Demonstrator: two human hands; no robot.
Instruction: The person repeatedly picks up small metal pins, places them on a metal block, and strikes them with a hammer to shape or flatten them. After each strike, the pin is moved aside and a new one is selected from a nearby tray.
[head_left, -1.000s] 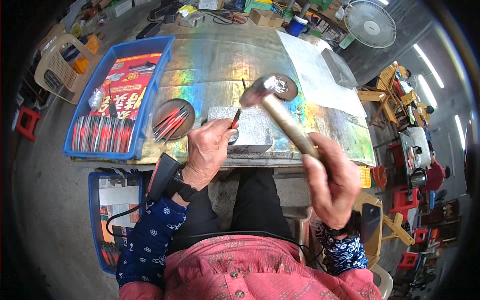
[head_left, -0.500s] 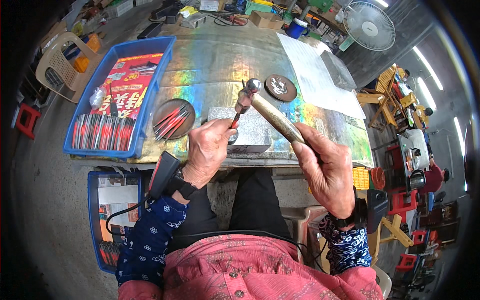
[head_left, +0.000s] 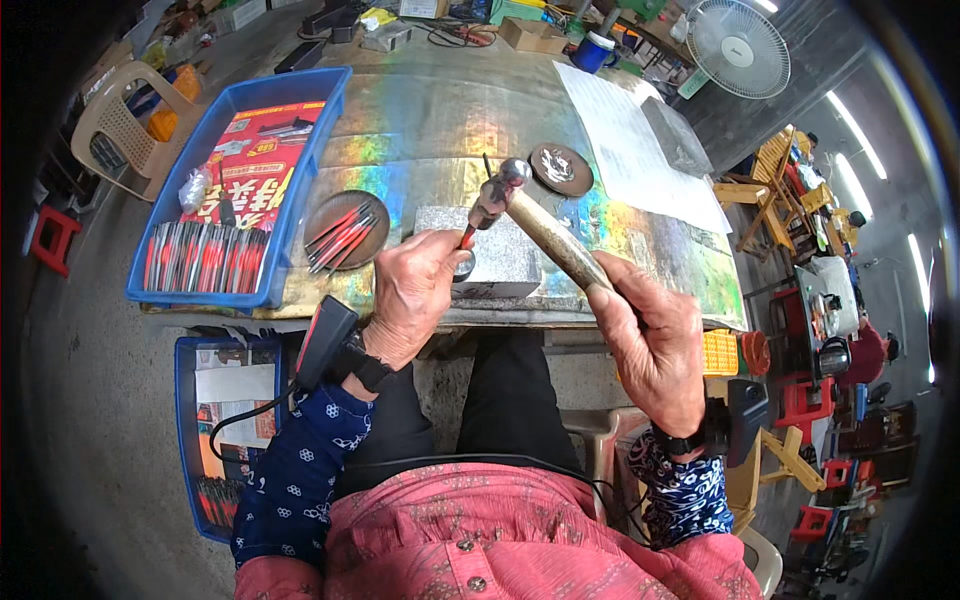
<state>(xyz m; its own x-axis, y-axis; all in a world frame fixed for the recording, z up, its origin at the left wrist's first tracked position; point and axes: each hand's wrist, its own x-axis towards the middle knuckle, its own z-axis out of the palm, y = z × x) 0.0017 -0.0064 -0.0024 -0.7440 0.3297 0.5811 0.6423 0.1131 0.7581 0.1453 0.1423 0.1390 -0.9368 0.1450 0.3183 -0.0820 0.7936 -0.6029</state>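
My right hand point(head_left: 655, 345) is closed round the wooden handle of a ball-headed hammer point(head_left: 548, 237). The hammer's metal head is over a slim red-and-dark tool point(head_left: 468, 238) pinched in my left hand point(head_left: 413, 290). The tool's dark tip pokes up behind the head; whether the two touch I cannot tell. Below them a grey speckled block point(head_left: 510, 255) rests near the table's front edge. Beside my left fingers shows a small round shiny metal piece point(head_left: 464, 266). Several similar red-and-dark slim tools point(head_left: 345, 238) lie in a round dark dish point(head_left: 376, 222) left of the block.
A blue tray point(head_left: 335, 110) at the left holds a row of slim red-and-dark pieces point(head_left: 205, 260). Small silvery bits lie in another round dish point(head_left: 580, 180) beyond the hammer. White sheets point(head_left: 620, 130) and a grey slab point(head_left: 677, 135) occupy the right side. Another blue tray point(head_left: 185, 400) sits below the table.
Both hands, the hammer and the slim tool stay almost in place. The hammer head shifts very slightly; the view moves a little.
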